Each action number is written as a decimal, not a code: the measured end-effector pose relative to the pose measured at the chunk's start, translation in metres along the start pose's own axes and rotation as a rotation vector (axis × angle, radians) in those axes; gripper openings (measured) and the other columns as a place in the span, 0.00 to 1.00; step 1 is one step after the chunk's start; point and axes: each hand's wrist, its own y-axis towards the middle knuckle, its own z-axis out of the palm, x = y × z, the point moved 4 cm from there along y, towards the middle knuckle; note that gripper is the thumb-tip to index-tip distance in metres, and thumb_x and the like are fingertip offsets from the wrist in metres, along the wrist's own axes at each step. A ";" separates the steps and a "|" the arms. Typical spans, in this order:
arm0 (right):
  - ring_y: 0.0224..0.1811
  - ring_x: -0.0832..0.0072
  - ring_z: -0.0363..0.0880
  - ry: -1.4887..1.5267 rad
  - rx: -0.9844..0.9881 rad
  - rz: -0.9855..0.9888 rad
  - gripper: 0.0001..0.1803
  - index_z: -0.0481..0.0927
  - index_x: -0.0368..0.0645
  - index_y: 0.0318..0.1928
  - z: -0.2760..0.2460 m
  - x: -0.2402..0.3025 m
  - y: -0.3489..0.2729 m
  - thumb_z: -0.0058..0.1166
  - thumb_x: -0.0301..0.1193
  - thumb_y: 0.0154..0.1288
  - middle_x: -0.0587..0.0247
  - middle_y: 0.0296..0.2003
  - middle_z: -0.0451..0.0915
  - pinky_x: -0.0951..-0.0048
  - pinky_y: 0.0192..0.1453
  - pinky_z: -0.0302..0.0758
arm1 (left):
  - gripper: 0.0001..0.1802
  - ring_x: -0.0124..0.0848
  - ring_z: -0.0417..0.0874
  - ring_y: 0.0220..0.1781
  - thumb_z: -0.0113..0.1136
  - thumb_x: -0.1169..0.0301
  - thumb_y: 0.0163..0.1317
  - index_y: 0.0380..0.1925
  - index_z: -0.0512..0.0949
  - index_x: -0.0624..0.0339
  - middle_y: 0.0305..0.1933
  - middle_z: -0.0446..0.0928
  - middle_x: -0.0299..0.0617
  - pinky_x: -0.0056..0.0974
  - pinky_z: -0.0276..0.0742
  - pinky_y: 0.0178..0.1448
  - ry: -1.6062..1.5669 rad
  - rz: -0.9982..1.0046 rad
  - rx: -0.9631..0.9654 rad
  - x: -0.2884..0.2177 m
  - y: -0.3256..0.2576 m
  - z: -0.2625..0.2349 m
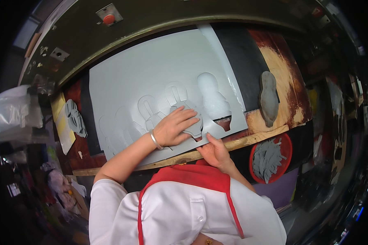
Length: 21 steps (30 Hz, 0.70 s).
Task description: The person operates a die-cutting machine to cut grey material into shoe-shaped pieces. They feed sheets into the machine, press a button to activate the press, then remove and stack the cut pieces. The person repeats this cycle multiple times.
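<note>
A large pale grey sheet (139, 69) lies on the work table, with a row of cut sole-shaped outlines along its near side. My left hand (178, 124), with a bangle at the wrist, rests flat and fingers apart on one grey cut piece (197, 127) in that row. Just to its right, my right hand (216, 152) pinches the sheet's near edge, thumb on top and the other fingers partly hidden beneath. Right of the left hand is a sole-shaped opening (212, 92), showing a whitish surface and, at its near end, dark reddish table.
A sole-shaped block (268, 98) lies on the worn wood at the right. Below it, a red bowl (289, 157) holds grey pieces. More grey pieces (74, 118) are piled at the left. A green machine beam with a red button (109, 19) spans the back. A wooden strip (249, 141) edges the table.
</note>
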 end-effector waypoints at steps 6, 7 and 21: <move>0.69 0.58 0.58 -0.081 -0.104 0.029 0.24 0.59 0.48 0.65 0.003 -0.005 -0.002 0.34 0.43 0.75 0.52 0.64 0.63 0.46 0.70 0.52 | 0.19 0.42 0.77 0.52 0.53 0.74 0.59 0.52 0.71 0.65 0.53 0.74 0.52 0.45 0.70 0.60 -0.271 -0.945 -0.831 0.058 -0.009 -0.080; 0.69 0.57 0.57 -0.067 -0.156 0.039 0.23 0.60 0.51 0.65 0.001 -0.008 -0.004 0.35 0.44 0.75 0.53 0.65 0.62 0.45 0.71 0.51 | 0.18 0.41 0.77 0.51 0.51 0.73 0.62 0.53 0.70 0.65 0.52 0.75 0.51 0.44 0.72 0.58 -0.272 -0.838 -1.041 0.066 -0.013 -0.115; 0.66 0.64 0.61 -0.081 -0.034 -0.019 0.24 0.58 0.42 0.65 0.026 -0.081 0.005 0.42 0.29 0.72 0.57 0.61 0.66 0.54 0.69 0.59 | 0.20 0.46 0.75 0.57 0.63 0.63 0.54 0.47 0.78 0.58 0.53 0.75 0.49 0.50 0.69 0.63 0.103 0.044 -0.102 0.010 -0.086 -0.032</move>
